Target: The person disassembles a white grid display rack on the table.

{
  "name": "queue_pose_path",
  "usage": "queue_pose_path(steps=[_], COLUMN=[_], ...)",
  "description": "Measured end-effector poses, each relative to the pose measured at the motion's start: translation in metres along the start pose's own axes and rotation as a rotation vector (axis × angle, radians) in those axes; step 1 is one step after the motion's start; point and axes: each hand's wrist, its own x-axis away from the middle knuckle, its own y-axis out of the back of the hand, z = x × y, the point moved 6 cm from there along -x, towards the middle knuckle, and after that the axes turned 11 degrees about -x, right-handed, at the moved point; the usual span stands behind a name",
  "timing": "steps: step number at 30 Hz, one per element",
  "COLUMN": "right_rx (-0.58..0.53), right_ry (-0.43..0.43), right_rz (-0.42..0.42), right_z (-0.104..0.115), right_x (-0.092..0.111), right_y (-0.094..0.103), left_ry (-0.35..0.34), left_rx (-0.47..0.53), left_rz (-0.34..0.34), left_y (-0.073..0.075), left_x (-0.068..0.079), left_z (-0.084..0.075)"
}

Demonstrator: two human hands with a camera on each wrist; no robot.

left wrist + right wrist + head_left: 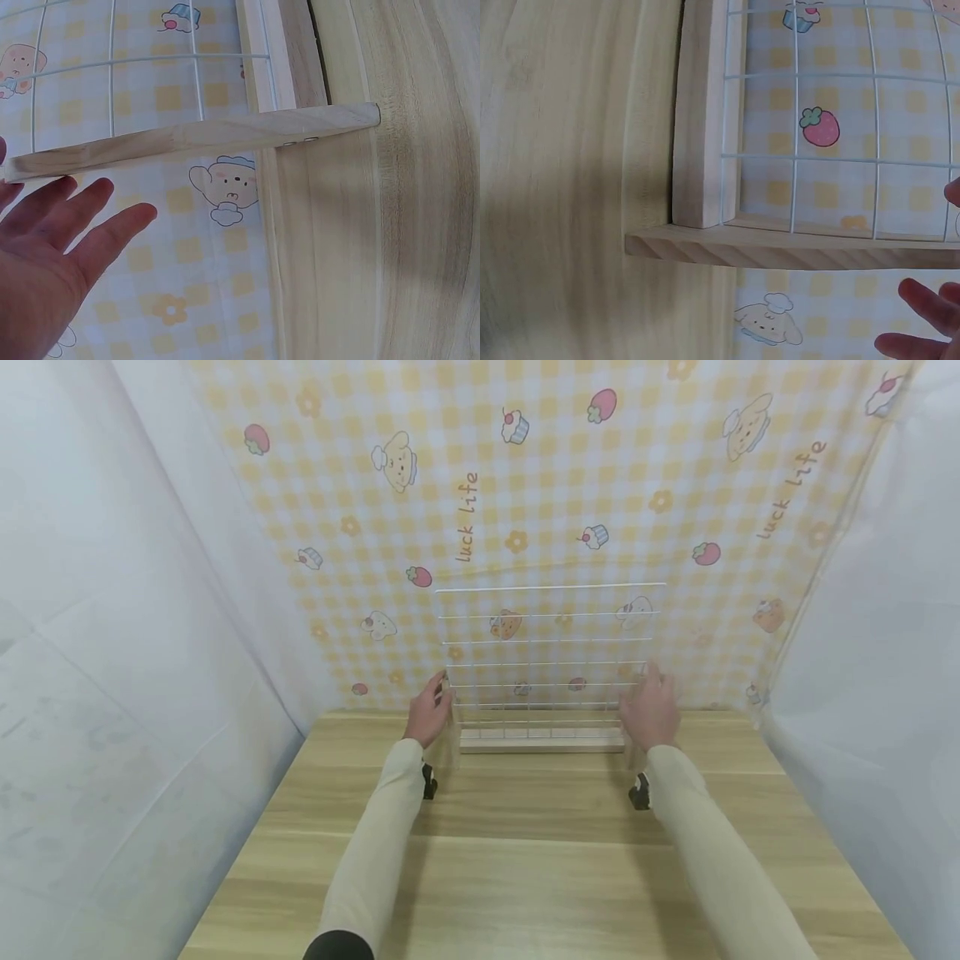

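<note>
A white wire grid panel (547, 641) stands upright in a pale wooden base (540, 740) at the back of the table. My left hand (430, 710) is at the panel's left edge, my right hand (649, 710) at its right edge. In the left wrist view my left hand (52, 247) is spread with straight fingers just beside the wooden side bar (195, 139), gripping nothing. In the right wrist view only the fingertips (930, 300) of my right hand show, loose and apart from the other wooden side bar (795, 251). The wires (795, 112) rise from the base rail (697, 112).
The light wooden table (525, 860) stretches from the rack to the front edge. A yellow checked cartoon cloth (525, 485) hangs right behind the rack. White sheet walls (112, 652) close in the left and right sides.
</note>
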Motion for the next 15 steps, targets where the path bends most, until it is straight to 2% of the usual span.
queue_pose_path(steps=[6, 15], right_rx=[-0.007, 0.081], right_ry=[0.005, 0.135], right_rz=[0.042, -0.051], right_z=[-0.007, -0.005], right_x=[-0.003, -0.011], right_y=[-0.003, 0.001], left_ry=[-0.012, 0.000], left_rx=[0.005, -0.013], left_rz=[-0.012, -0.024], left_y=[0.002, 0.004], left_x=[0.002, 0.004], left_z=[-0.004, -0.006])
